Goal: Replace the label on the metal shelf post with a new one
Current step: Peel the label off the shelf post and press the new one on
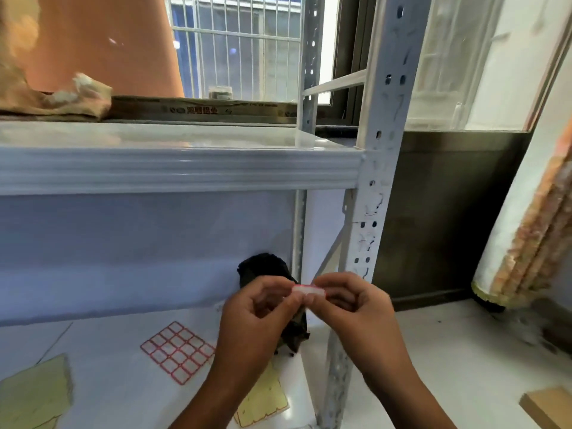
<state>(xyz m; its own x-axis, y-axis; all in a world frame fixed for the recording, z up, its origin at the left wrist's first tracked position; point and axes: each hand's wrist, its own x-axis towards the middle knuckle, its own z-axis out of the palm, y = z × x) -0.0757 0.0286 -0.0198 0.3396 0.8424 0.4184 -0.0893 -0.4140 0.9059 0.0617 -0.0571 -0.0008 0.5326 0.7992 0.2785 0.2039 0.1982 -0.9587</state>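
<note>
A small white label with a red border [309,290] is pinched between the fingertips of my left hand [258,305] and my right hand [349,300]. I hold it low in the view, just left of the white perforated metal shelf post [376,168]. The post runs from top to bottom on the right of the shelf and shows scuffs and torn sticker residue around its holes. No label is stuck on the post where I can see it. A sheet of red-bordered labels [178,351] lies on the lower shelf board to the left of my hands.
A white shelf beam [173,168] crosses at mid height. Yellow backing sheets [34,391] lie on the lower board, and a black object [266,270] sits behind my hands. A rolled mat [526,230] leans at right. A cardboard piece [548,407] lies on the floor.
</note>
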